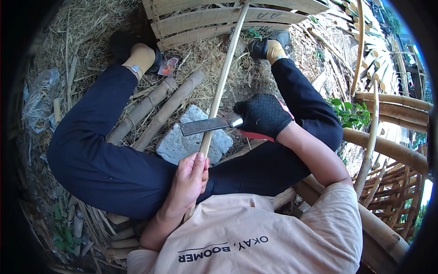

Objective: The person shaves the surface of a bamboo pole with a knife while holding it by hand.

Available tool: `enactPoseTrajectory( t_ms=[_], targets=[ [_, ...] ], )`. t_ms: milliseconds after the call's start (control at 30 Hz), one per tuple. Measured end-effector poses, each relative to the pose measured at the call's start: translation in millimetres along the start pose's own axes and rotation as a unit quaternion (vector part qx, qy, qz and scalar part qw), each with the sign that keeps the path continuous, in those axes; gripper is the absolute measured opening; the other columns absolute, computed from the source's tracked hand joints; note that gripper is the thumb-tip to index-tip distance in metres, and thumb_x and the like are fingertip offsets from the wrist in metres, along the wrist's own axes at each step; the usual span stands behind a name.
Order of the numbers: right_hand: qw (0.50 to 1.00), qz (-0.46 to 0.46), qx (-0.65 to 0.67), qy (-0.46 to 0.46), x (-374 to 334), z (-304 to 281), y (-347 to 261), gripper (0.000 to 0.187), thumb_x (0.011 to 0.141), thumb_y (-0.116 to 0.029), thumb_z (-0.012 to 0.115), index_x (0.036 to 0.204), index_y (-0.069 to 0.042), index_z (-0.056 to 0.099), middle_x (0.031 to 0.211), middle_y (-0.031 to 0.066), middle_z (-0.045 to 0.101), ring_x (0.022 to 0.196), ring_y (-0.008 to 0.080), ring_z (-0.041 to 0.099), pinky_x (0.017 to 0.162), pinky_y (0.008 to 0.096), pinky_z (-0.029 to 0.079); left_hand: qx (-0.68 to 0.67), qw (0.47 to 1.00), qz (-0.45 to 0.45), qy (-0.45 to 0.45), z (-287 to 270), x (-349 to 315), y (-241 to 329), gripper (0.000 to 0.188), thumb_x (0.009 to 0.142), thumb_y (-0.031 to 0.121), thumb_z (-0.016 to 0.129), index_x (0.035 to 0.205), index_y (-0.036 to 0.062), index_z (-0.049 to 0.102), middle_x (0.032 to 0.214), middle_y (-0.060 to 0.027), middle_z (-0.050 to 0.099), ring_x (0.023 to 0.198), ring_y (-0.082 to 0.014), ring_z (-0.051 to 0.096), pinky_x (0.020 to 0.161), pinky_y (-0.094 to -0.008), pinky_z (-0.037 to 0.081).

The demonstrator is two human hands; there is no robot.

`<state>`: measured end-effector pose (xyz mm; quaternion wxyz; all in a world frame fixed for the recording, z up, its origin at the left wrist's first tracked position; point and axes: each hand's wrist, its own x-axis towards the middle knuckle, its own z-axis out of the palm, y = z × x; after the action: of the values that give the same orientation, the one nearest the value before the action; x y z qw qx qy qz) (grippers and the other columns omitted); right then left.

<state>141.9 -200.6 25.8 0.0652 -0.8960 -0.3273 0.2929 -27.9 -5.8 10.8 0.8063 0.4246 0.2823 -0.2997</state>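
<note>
My bare left hand (190, 176) is closed round the lower part of a long pale bamboo strip (223, 82). The strip slants up and away from me, past the wooden crate. My right hand (267, 116), in a black glove with red showing at its edge, grips a knife with a broad, square-ended dark blade (196, 127). That blade crosses over the strip just beyond my left hand; whether its edge bites in cannot be told. The knife's handle is mostly hidden inside the glove. Below the blade lies a rough grey stone (175, 141), between my legs.
A slatted wooden crate (196, 34) stands beyond my feet. Two bamboo poles (169, 112) lie left of the stone on straw-covered ground. Thick bamboo poles (392, 153) and a woven bamboo frame (392, 201) are on the right. A clear plastic bag (41, 100) lies far left.
</note>
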Motion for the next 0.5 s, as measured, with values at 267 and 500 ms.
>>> enactPoseTrajectory(
  t_ms=[267, 500],
  targets=[
    [0.993, 0.082, -0.038, 0.081, 18, 3, 34, 0.018, 0.076, -0.026, 0.067, 0.086, -0.012, 0.072, 0.073, 0.0165, 0.067, 0.074, 0.0355, 0.068, 0.069, 0.0456, 0.054, 0.036, 0.999, 0.009, 0.028, 3, -1, 0, 0.033, 0.108, 0.033, 0.039, 0.085, 0.0104, 0.045, 0.058, 0.0083, 0.030, 0.041, 0.0008, 0.023, 0.036, -0.0186, 0.017],
    [0.960, 0.203, -0.070, 0.182, 32, -17, 84, 0.022, 0.080, -0.028, 0.063, 0.094, -0.016, 0.075, 0.085, 0.0142, 0.071, 0.083, 0.0339, 0.070, 0.076, 0.0440, 0.055, -0.007, 1.000, -0.002, 0.003, 0, -2, 1, 0.032, 0.108, 0.032, 0.039, 0.085, 0.0102, 0.045, 0.058, 0.0084, 0.029, 0.041, 0.0008, 0.022, 0.036, -0.0189, 0.016]
  ],
)
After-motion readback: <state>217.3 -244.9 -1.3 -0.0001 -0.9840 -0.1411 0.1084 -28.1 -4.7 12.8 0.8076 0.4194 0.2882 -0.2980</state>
